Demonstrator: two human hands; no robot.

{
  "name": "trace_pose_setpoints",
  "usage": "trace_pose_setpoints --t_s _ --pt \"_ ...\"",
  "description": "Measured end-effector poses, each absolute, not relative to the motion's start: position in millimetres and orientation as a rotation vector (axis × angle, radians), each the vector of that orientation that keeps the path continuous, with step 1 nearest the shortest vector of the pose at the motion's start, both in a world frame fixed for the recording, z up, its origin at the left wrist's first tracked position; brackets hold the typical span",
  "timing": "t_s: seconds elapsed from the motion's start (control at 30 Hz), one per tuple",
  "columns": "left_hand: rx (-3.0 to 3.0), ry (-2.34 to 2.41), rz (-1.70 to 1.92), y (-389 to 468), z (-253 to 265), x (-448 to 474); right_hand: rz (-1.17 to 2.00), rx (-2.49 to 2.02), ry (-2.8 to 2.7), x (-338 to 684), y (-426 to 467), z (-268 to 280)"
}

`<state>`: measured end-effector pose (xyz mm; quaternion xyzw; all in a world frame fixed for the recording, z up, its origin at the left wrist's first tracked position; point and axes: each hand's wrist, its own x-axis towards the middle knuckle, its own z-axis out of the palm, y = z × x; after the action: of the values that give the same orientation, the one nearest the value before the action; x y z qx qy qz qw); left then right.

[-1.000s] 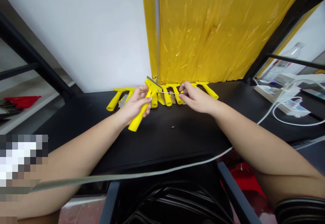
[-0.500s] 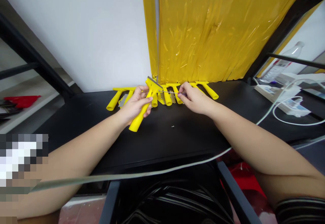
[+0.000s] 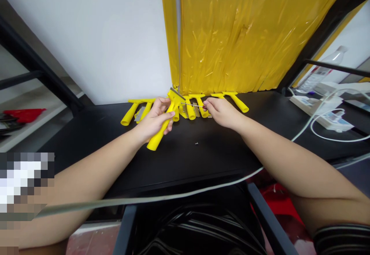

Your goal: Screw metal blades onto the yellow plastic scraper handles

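Note:
My left hand point(image 3: 159, 118) is closed around the handle of a yellow scraper point(image 3: 157, 137), which tilts with its metal-edged head up and away from me. In my right hand point(image 3: 221, 112) is a thin screwdriver point(image 3: 192, 104), its shaft pointing left. The tip meets the scraper's head near the blade; whether it sits in a screw is too small to tell. Behind my hands several more yellow scrapers point(image 3: 239, 104) lie in a row along the back of the black tabletop point(image 3: 173, 162). A small screw point(image 3: 196, 143) rests on the tabletop in front of my hands.
A white cable point(image 3: 185, 196) runs across in front of the table's near edge. White power strips point(image 3: 318, 110) and a clear plastic bottle point(image 3: 323, 70) stand at the right. A panel covered in yellow film point(image 3: 237, 35) rises at the back, beside a white panel point(image 3: 115, 35).
My right hand's fingers have shifted their grip on the screwdriver. The scraper's head has turned slightly, while my left hand stays nearly in place.

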<state>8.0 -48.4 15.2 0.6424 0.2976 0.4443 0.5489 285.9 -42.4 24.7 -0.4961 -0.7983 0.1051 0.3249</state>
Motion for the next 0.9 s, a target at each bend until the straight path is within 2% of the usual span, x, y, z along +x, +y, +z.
trace_pose_setpoints --t_s 0.23,0.67,0.9 --pt "1.54 0.69 1.067 -47.7 15.4 7.2 0.496 -1.184 -2.061 289.0 -40.3 18.0" --pt "1.563 0.703 1.071 -42.0 11.6 4.1 0.315 -1.211 -2.063 285.2 -42.9 22.4" --pt "1.555 0.712 1.048 -43.8 11.4 4.9 0.423 -1.192 -2.029 284.6 -44.6 23.3"
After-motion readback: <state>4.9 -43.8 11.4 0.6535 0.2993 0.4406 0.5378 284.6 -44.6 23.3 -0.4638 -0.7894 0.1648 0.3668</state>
